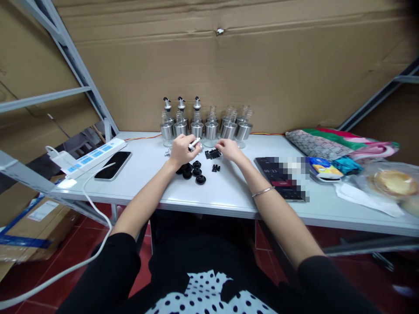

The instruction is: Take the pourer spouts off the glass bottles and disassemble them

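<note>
My left hand is closed around a small silver spout piece, above the middle of the white table. At the right end of a group of small black parts, my right hand has its fingertips pinched together; whatever lies between them is too small to make out. Several black round caps lie just below my left hand. A smaller cluster of black bits sits to their right. Behind my hands stand several glass bottles with steel sleeves; three at the back left carry silver-and-black spouts.
On the left are a white power strip, a phone and a white cable. A partly blurred device, a tissue pack, a patterned bag and wrapped food lie on the right. Cardboard stands behind.
</note>
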`<state>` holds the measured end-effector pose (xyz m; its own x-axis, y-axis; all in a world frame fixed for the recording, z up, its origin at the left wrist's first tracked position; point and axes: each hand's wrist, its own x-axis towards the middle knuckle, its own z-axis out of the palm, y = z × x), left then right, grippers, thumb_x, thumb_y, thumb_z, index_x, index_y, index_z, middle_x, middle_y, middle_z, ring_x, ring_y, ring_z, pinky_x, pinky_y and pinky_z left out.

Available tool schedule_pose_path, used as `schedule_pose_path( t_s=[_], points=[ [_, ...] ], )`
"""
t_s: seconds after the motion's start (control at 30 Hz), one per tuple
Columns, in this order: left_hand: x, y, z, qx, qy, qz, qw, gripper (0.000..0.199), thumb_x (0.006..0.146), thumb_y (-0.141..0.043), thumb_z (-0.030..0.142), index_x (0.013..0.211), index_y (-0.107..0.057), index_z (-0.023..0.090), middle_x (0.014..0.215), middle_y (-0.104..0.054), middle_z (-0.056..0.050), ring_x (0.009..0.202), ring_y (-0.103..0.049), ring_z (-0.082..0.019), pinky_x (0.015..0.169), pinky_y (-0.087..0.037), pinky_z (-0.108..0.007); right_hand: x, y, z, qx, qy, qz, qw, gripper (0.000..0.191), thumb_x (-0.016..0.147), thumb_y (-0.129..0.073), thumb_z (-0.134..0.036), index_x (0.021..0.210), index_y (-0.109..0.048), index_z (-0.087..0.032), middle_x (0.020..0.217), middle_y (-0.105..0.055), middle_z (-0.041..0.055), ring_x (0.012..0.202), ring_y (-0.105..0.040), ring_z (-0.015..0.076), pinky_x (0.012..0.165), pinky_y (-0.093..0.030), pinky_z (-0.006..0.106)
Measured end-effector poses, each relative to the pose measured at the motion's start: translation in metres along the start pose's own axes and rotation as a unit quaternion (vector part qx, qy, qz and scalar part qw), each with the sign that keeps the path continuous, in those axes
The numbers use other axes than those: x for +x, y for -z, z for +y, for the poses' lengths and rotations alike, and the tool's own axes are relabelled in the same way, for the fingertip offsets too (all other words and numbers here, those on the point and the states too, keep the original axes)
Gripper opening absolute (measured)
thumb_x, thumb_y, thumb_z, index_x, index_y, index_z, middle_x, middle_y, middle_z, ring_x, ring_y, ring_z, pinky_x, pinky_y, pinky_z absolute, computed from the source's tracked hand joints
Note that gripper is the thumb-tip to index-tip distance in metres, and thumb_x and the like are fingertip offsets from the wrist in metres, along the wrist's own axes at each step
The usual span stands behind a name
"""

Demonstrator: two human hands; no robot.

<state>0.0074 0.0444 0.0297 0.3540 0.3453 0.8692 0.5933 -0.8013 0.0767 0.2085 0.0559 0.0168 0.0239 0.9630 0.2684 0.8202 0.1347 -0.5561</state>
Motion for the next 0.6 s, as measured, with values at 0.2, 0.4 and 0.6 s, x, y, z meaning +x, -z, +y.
schedule_pose_path(
  t_s=[0.2,0.4,0.6],
  points=[
    [0.000,-0.002,0.002,-0.005,-0.012,-0.022,1.000,0.022,0.080,-0.047,0.027,0.060,-0.039,0.020,0.054,-0.047,0.001,0.052,-0.041,-0.013,0.058,-0.037,-0.029,0.001,-0.011,0.010,-0.047,0.038,0.013,0.998,0.012,0.078,-0.054,-0.013,0.072,-0.065,-0.016,0.077,-0.066,0.0099,0.076,-0.058,0.0208,0.075,-0.041,0.031],
    [-0.003,-0.010,0.000,-0.005,0.032,-0.058,0.998,0.019,0.084,-0.053,0.035,0.075,-0.048,0.019,0.064,-0.055,0.001,0.056,-0.048,-0.013,0.059,-0.038,-0.027,-0.012,0.006,-0.019,0.103,0.096,0.074,0.987,0.024,0.085,-0.048,-0.034,0.080,-0.062,-0.015,0.079,-0.062,0.0065,0.075,-0.054,0.0170,0.074,-0.041,0.029],
    [-0.008,-0.019,-0.003,-0.010,0.053,-0.088,0.995,0.017,0.083,-0.056,0.033,0.085,-0.049,0.018,0.075,-0.060,-0.002,0.063,-0.054,-0.016,0.061,-0.041,-0.027,-0.028,0.006,-0.052,0.235,0.152,-0.015,0.960,0.025,0.081,-0.053,-0.042,0.084,-0.058,-0.018,0.065,-0.054,-0.0026,0.061,-0.047,0.0115,0.060,-0.037,0.023]
  ],
)
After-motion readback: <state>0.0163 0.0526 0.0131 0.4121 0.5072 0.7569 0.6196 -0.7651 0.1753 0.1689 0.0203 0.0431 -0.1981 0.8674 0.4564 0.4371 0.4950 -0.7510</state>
